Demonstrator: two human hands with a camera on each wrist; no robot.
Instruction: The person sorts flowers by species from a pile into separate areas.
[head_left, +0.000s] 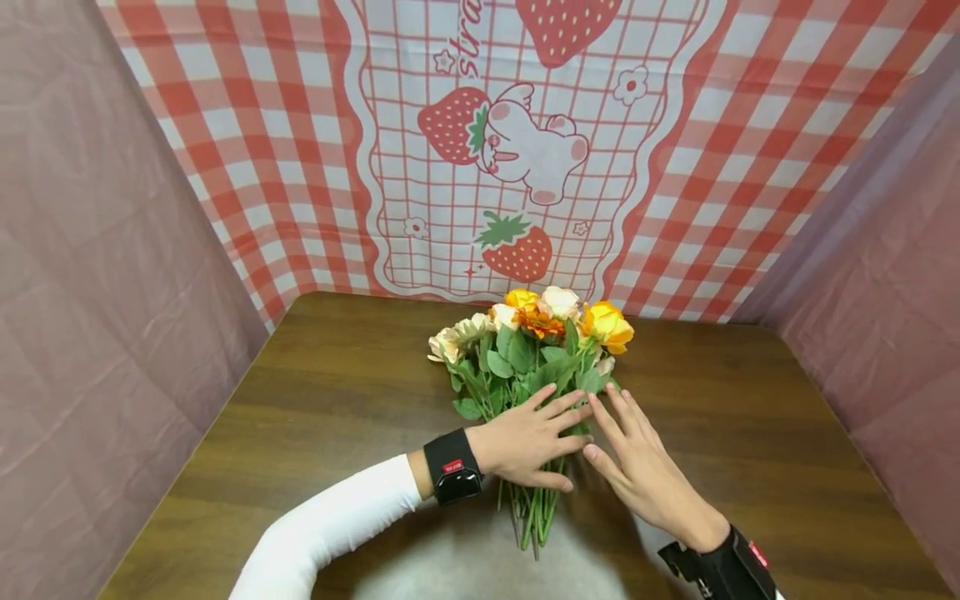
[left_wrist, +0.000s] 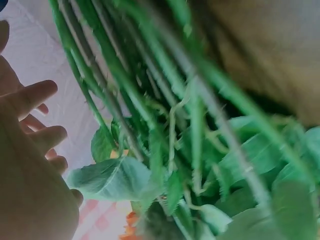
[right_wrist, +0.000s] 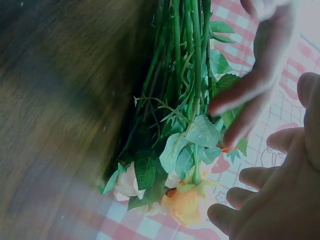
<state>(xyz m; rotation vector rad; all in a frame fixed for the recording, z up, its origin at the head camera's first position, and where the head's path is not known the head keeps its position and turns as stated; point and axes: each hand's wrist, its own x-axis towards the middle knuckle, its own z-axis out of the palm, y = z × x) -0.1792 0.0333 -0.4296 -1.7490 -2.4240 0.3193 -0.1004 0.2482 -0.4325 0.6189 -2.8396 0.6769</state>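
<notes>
A bouquet of flowers [head_left: 517, 358] lies on the wooden table, its orange, yellow, white and cream blooms toward the back and its green stems [head_left: 534, 517] toward the front. My left hand [head_left: 528, 442] is spread over the stems, fingers straight and apart, with nothing gripped. Just right of the bouquet, my right hand [head_left: 645, 471] has its fingers extended, the tips close to the left hand's fingertips. In the left wrist view, the stems [left_wrist: 150, 90] pass beside the hand. An orange bloom [right_wrist: 182, 205] and several leaves show below the stems in the right wrist view.
The brown wooden table [head_left: 322, 400] meets a red-and-white checked cloth [head_left: 285, 125] with strawberry prints at the back. Pinkish curtains [head_left: 97, 292] hang on both sides. Black bands [head_left: 453, 467] are strapped round both wrists.
</notes>
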